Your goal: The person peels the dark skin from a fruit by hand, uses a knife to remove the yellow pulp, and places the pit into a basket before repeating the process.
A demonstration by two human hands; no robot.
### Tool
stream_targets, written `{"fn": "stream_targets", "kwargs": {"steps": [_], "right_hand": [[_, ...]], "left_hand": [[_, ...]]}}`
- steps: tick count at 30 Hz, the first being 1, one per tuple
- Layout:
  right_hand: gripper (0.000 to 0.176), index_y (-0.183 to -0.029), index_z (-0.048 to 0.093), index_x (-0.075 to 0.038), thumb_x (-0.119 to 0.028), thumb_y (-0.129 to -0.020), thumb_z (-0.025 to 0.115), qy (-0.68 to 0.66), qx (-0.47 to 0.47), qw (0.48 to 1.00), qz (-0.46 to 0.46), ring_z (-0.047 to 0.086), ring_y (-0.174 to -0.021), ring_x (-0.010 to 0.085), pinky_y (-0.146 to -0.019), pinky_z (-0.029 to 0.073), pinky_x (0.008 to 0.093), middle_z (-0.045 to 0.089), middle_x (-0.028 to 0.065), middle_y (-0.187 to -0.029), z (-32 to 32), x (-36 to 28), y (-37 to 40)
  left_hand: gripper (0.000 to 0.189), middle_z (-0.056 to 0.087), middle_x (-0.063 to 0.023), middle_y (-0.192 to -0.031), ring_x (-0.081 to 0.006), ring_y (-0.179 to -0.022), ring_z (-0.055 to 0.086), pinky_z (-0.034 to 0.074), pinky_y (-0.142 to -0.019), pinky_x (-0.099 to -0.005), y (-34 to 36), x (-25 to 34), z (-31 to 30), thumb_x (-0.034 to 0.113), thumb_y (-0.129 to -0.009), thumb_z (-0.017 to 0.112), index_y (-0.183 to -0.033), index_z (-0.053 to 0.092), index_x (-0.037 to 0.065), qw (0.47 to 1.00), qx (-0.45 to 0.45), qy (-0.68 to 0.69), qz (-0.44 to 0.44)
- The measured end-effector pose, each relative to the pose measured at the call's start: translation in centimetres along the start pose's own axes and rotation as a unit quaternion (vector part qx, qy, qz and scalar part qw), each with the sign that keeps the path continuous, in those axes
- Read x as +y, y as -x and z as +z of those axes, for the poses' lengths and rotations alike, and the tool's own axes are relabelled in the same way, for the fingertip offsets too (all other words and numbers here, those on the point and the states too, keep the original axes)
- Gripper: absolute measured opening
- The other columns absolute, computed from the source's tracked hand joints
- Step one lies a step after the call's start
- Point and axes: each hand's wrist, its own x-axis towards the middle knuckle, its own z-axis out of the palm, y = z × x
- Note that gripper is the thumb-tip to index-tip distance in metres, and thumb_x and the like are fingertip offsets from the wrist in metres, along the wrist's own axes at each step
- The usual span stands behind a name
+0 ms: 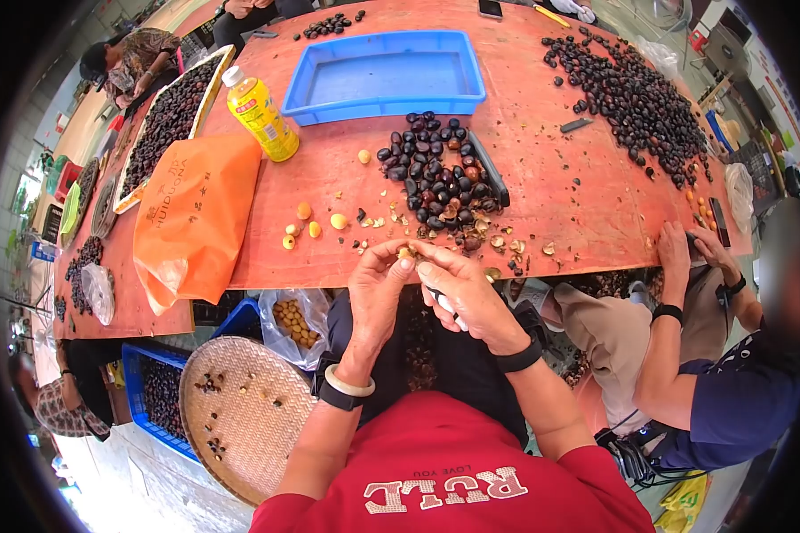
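Observation:
My left hand (378,289) pinches a small yellowish nut (406,254), partly hidden by the fingertips. My right hand (467,298) meets it at the table's front edge, closed around a white-handled tool (445,306) that looks like a small knife; its blade is hidden. Just beyond both hands lies a pile of glossy dark brown nuts (436,169), spilling from a dark tray (489,169). Shell scraps (498,242) are strewn near the right hand. Several peeled yellow kernels (339,221) lie to the left of the pile.
A blue tray (382,75) stands behind the pile. To the left are an orange bag (196,218) and a yellow bottle (264,115). A larger nut heap (636,102) covers the back right. A co-worker's hands (689,249) are at right. Below left sits a woven basket (244,413).

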Motion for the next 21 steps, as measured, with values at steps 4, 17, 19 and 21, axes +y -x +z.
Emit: {"fn": "stream_targets", "kwargs": {"steps": [4,17,19,21], "right_hand": [[0.046,-0.135,0.038,-0.004,-0.024,-0.095,0.045,0.008,-0.019,1.0,0.009,0.037,-0.037,0.0018,-0.03,0.029,0.0161,0.048,0.0009,-0.067,0.0,-0.4,0.3],[0.045,-0.139,0.035,-0.011,-0.021,-0.096,0.044,-0.02,0.004,1.0,-0.009,0.036,-0.036,0.0023,-0.03,0.029,0.0168,0.047,0.0,-0.064,1.6,0.6,0.9],[0.043,-0.138,0.036,-0.01,-0.02,-0.096,0.043,-0.011,0.004,1.0,-0.017,0.036,-0.038,0.0018,-0.032,0.03,0.0163,0.048,-0.0003,-0.065,1.8,0.5,0.9],[0.044,-0.138,0.035,-0.01,-0.019,-0.096,0.044,-0.017,0.005,1.0,-0.021,0.036,-0.037,0.0021,-0.032,0.03,0.0165,0.047,-0.0002,-0.065,1.8,0.8,0.8]], "left_hand": [[0.026,0.06,-0.0087,-0.1,-0.0133,-0.088,0.058,0.048,-0.083,-0.0265,0.0,0.0,-0.2,0.003,-0.083,0.065,-0.106,0.054,-0.001,0.999,0.035,0.008,-0.022],[0.022,0.06,-0.0026,-0.093,-0.0123,-0.083,0.058,0.048,-0.077,-0.0265,-0.6,-0.1,-1.2,0.01,-0.082,0.068,-0.098,0.054,0.006,0.986,-0.011,0.159,-0.041],[0.022,0.06,-0.0023,-0.093,-0.0123,-0.083,0.057,0.047,-0.078,-0.0264,-0.6,0.1,-1.2,0.01,-0.082,0.068,-0.098,0.053,0.007,0.985,-0.019,0.166,-0.047],[0.021,0.06,-0.0021,-0.093,-0.0122,-0.084,0.057,0.047,-0.079,-0.0263,-0.5,0.0,-1.4,0.01,-0.083,0.067,-0.098,0.052,0.008,0.983,-0.027,0.173,-0.052]]}}
